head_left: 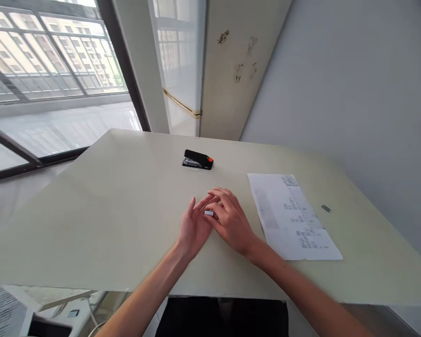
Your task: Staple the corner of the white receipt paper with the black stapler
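My right hand [231, 222] pinches a small, pale, shiny strip of staples [209, 213] between thumb and fingers. Just below it, my left hand [195, 228] lies palm up with its fingers stretched out and the thumb apart. The right fingertips overlap the left fingers, so whether they touch cannot be made out. Beyond both hands, a black stapler [198, 159] with an orange-red patch rests on the table, its upper arm raised from the base at the left end. Over to the right lies a second, grey strip of staples [326, 208].
Printed white sheets of paper [272, 210] lie on the pale table [126, 210], right of my hands. A grey wall [354, 93] borders the right side. A white cabinet [182, 56] stands behind the table, and a glass door [56, 61] is at the left.
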A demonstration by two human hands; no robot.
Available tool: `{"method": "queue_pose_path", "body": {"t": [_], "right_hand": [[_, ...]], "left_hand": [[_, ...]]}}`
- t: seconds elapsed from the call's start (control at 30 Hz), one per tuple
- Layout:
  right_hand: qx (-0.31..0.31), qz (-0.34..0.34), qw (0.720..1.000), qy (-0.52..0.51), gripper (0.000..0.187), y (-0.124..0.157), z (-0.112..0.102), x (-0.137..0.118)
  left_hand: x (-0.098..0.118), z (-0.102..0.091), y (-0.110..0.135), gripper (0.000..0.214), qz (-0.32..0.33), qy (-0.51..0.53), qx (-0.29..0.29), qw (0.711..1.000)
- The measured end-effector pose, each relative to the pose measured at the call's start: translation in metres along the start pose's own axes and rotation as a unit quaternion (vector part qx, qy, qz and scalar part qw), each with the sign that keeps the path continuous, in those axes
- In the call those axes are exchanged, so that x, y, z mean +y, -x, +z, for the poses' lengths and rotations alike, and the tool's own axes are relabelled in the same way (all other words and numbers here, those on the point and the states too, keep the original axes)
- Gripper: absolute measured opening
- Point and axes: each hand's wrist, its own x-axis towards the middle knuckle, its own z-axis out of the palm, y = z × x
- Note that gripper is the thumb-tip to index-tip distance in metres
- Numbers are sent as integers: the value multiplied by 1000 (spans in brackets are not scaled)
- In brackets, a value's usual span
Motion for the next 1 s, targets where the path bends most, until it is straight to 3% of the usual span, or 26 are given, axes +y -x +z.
{"method": "queue_pose_path", "body": {"t": [0.1, 0.17, 0.3, 0.37, 0.43, 0.53, 0.63, 0.77, 1.0], "right_hand": [[33, 28, 999, -6, 12, 28, -35, 13], [74, 66, 995, 10, 12, 53, -63, 34], [146, 194, 966, 91, 23, 120, -121, 105], [162, 270, 940, 129, 31, 152, -144, 145], [153, 322, 923, 145, 38, 174, -158, 180], [154, 349, 913, 144, 44, 187, -165, 215], [161, 350, 913, 132, 48, 188, -166, 233], [156, 347, 919, 107, 60, 192, -169, 244], [133, 335, 928, 97, 48, 190, -171, 257]], "left_hand": [[-23, 9, 6, 44, 14, -74, -25, 997], [-32, 11, 13, 38, 58, -188, -25, 980], [-34, 5, 37, 30, 130, -480, -30, 867], [-33, 1, 47, 30, 153, -550, -38, 820], [-35, -1, 53, 32, 162, -587, -37, 792], [-40, -1, 54, 34, 163, -618, -28, 769], [-42, 1, 52, 35, 162, -639, -23, 752], [-42, 3, 51, 35, 169, -649, -24, 742], [-42, 8, 50, 32, 178, -649, -25, 739]]}}
